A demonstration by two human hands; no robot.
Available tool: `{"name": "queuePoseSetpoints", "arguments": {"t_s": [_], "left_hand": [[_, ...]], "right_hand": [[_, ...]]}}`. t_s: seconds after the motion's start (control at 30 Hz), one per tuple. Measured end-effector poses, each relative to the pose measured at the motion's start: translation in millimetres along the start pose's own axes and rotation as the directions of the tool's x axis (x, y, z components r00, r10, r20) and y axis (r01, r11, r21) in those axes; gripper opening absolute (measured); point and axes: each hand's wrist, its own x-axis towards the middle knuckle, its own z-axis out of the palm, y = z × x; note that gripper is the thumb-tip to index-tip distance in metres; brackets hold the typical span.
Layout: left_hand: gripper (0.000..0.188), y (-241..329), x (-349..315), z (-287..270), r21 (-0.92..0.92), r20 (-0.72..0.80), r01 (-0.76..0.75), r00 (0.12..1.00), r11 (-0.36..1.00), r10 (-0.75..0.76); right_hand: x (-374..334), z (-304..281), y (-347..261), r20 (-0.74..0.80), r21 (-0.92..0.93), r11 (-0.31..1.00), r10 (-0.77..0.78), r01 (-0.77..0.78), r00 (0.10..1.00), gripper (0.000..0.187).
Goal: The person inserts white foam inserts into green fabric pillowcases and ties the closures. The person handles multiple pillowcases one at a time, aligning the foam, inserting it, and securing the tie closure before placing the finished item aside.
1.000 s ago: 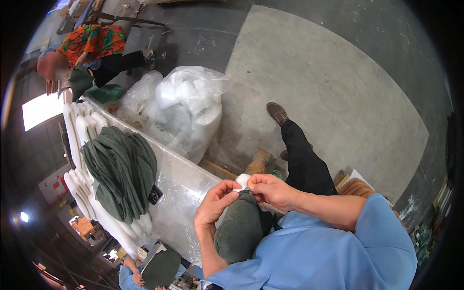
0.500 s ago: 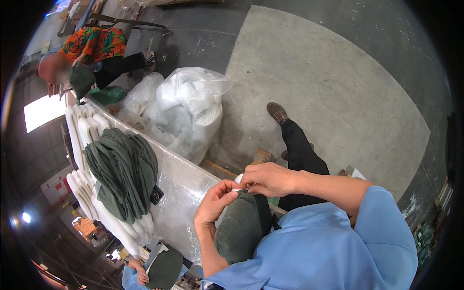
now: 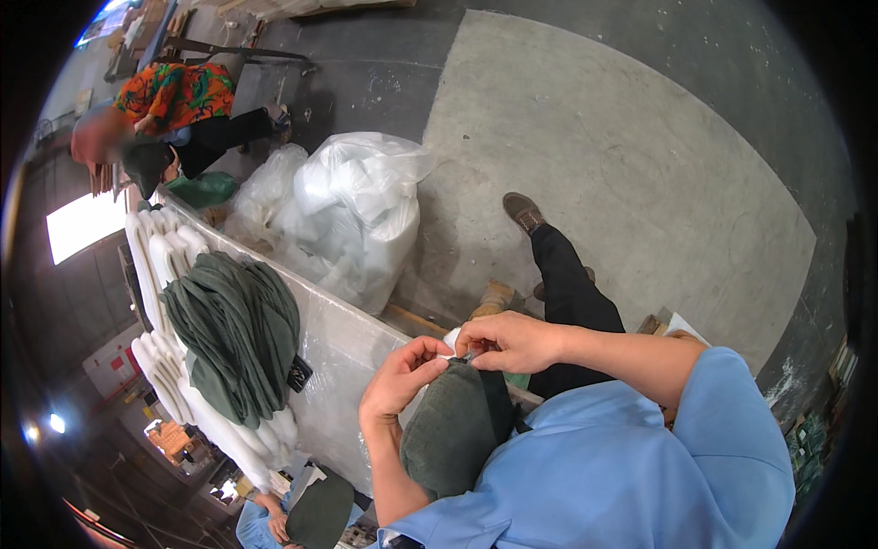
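A dark green fabric cushion cover [image 3: 450, 432], plump as if filled, stands against my front, one corner pointing away from me. At that corner a bit of white padding [image 3: 450, 339] shows. My left hand [image 3: 395, 380] pinches the corner between thumb and forefinger, its forearm running along the cover's left side. From the right, my right hand [image 3: 510, 342] reaches across with its fingertips closed on the same edge, close beside the left thumb. My fingers partly hide the edge, so its opening cannot be made out.
On the plastic-covered table [image 3: 334, 366] lie a heap of green covers [image 3: 233, 334], white pads [image 3: 151, 265] and a small black object [image 3: 299, 373]. A clear plastic bag [image 3: 361, 210] stands beyond the table edge. Two co-workers [image 3: 178, 96] handle green covers, one far left, one lower left.
My hands stay at the cover's corner, with small shifts of the fingers. The far-left co-worker's green cover has moved slightly. The whole view has shifted a little.
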Motion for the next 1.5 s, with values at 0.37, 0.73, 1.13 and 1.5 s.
{"name": "queuePoseSetpoints", "arguments": {"t_s": [0.37,0.73,1.13,1.5], "left_hand": [[0.026,23.3,6.0,-9.5,0.465,0.091,-0.086,0.995,0.881,0.049],[0.022,22.5,6.8,-6.8,0.443,0.064,-0.069,0.997,0.894,0.044],[0.02,29.0,11.4,1.0,0.6,0.012,-0.095,0.994,0.794,0.11],[0.017,40.3,9.5,6.3,0.606,0.019,-0.078,0.996,0.792,0.084]], "right_hand": [[3.1,16.1,22.5,0.154,0.558,0.729,0.379,-0.397,0.913,0.014],[-1.2,5.9,15.9,-0.117,-0.195,0.976,-0.118,0.094,0.986,0.013],[8.1,-3.3,6.4,0.209,0.453,0.742,0.451,-0.495,0.867,0.016],[0.0,6.5,15.1,-0.099,-0.185,0.982,-0.042,0.023,0.994,0.017]]}}
